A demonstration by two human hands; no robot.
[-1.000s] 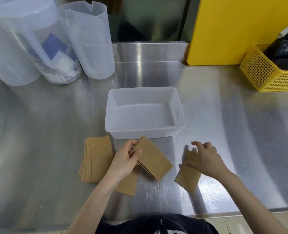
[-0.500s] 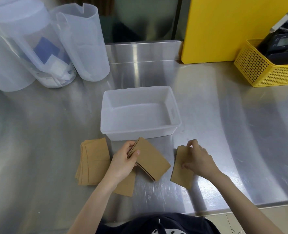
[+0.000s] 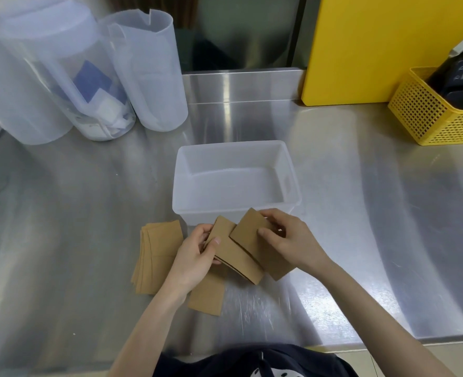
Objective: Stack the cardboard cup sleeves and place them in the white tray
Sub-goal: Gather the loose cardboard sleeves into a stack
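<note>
Two hands meet over the brushed steel counter [image 3: 347, 240]: the left hand [image 3: 192, 259] pinches a small stack of flat brown cardboard sleeves [image 3: 233, 254], and the right hand [image 3: 290, 240] grips one sleeve [image 3: 248, 231] laid across it. One loose sleeve [image 3: 207, 296] lies under the left wrist, a fanned pile [image 3: 157, 257] just left. Just beyond the fingers sits the empty white tray [image 3: 290, 170]; farther off stand translucent jugs [image 3: 149, 72] and a yellow basket [image 3: 426, 115].

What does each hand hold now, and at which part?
Left hand: small sleeve stack, pinched at its left end. Right hand: one sleeve, gripped at its right edge.
</note>
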